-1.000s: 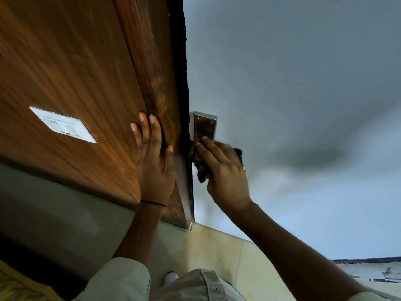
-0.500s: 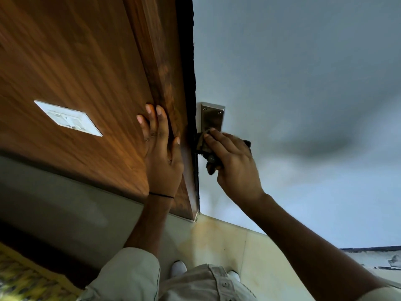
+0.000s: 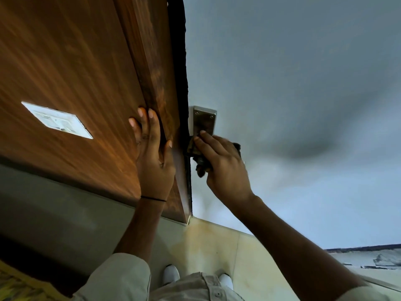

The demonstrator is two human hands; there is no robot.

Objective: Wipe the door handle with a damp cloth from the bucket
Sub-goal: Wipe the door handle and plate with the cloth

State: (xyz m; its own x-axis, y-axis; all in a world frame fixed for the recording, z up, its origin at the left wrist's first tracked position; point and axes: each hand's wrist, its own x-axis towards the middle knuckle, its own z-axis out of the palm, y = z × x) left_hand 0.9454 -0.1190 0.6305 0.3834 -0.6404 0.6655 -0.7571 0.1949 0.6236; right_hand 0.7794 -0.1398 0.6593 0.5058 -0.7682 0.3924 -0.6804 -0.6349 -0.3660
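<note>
A metal door handle plate (image 3: 205,120) is fixed near the left edge of a pale grey door (image 3: 293,83). My right hand (image 3: 225,168) presses a dark cloth (image 3: 201,164) against the lower part of the plate, covering the handle itself. My left hand (image 3: 152,157) lies flat with fingers spread on the brown wooden door frame (image 3: 152,61), just left of the handle. The bucket is out of view.
A white switch plate (image 3: 57,120) sits on the wooden panel (image 3: 65,61) to the left. Below are a cream tiled floor (image 3: 249,257) and my white shoes (image 3: 171,273). A yellow patterned fabric (image 3: 13,285) shows at the bottom left corner.
My right hand with the cloth has shifted slightly up along the handle plate. The left hand stays flat on the frame.
</note>
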